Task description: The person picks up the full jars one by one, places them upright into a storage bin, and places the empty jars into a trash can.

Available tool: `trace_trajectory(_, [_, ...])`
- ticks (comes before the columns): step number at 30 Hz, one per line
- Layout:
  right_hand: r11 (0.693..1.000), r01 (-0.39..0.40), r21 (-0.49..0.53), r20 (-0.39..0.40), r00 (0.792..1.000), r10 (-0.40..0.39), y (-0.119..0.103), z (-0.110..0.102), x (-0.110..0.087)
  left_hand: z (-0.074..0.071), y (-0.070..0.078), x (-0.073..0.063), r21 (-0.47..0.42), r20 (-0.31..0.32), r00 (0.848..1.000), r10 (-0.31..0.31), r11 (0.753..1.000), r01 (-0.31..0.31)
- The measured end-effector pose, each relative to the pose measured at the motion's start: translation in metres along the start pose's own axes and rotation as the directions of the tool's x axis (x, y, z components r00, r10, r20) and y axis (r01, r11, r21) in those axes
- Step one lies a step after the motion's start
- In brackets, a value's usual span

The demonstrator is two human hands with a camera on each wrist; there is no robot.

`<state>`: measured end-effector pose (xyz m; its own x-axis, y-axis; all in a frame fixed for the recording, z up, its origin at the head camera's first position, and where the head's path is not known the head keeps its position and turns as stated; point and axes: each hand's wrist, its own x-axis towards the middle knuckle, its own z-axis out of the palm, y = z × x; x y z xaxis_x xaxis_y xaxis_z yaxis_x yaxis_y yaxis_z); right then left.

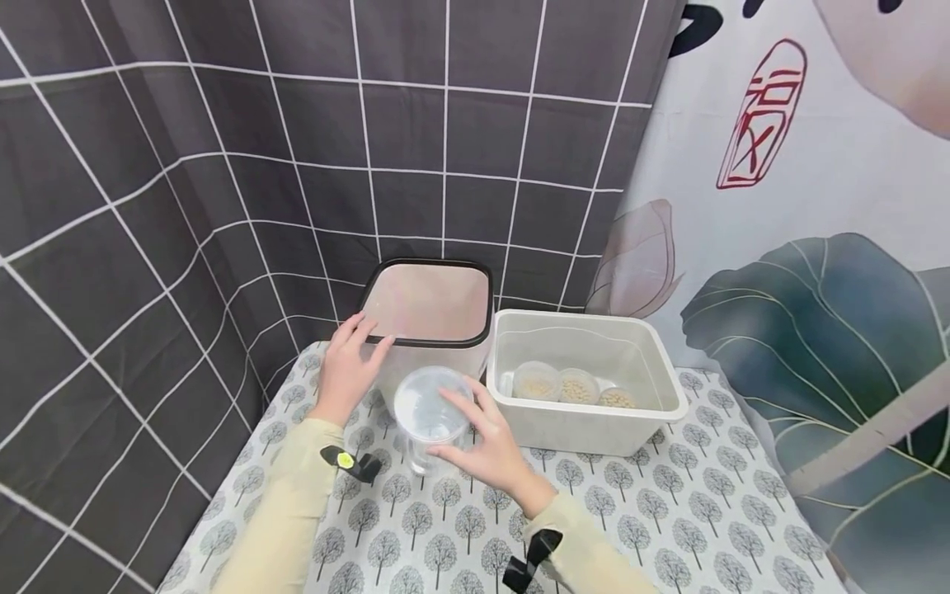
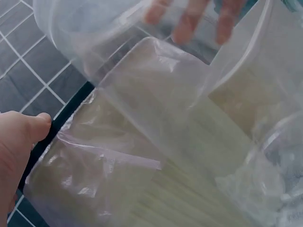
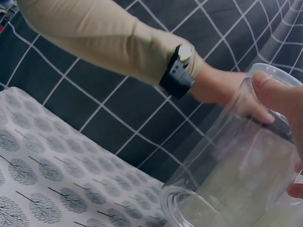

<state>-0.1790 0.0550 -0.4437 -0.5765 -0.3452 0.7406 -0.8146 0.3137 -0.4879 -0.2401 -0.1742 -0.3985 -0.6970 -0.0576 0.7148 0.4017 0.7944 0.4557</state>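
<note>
A clear round plastic jar (image 1: 432, 406) is held by my right hand (image 1: 490, 437), its fingers and thumb spread around the side near the top rim. The jar stands out in front of the bin in the head view; I see its ringed base in the right wrist view. Whether its top has a lid I cannot tell. My left hand (image 1: 345, 371) is at the left front corner of a light bin with a black rim (image 1: 438, 341), fingers extended over it. In the left wrist view the left thumb (image 2: 35, 126) lies by that rim. A thin plastic liner (image 2: 104, 165) shows there.
Right of the bin is a white rectangular tub (image 1: 579, 429) holding clear round containers (image 1: 538, 382) of small beige beans or pellets. A tree-print cloth (image 1: 438, 536) covers the table. A dark grid-patterned curtain (image 1: 401, 124) hangs behind and to the left.
</note>
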Motion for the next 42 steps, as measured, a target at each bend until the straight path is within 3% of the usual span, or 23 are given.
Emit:
trace_trajectory(7, [0.998, 0.061, 0.007, 0.008, 0.998, -0.061, -0.004, -0.012, 0.009, 0.003, -0.008, -0.004, 0.001, -0.027, 1.000, -0.015, 1.000, 0.015])
trace_trajectory(16, [0.993, 0.115, 0.005, -0.007, 0.993, -0.115, -0.010, -0.031, 0.022, 0.005, -0.013, -0.007, -0.078, -0.066, 0.998, -0.009, 0.997, 0.004])
trace_trajectory(26, [0.970, 0.242, 0.032, -0.064, 0.969, -0.240, -0.011, -0.048, 0.046, 0.005, -0.016, -0.006, -0.097, -0.066, 0.998, 0.006, 0.995, -0.013])
trace_trajectory(33, [0.955, 0.296, 0.020, -0.151, 0.945, -0.290, -0.018, -0.063, 0.065, 0.005, -0.016, -0.002, -0.089, -0.023, 1.000, 0.011, 0.996, -0.013])
trace_trajectory(42, [0.965, 0.261, 0.019, -0.293, 0.924, -0.244, -0.018, -0.072, 0.088, 0.005, -0.011, 0.001, -0.048, -0.003, 0.999, 0.043, 0.998, -0.044])
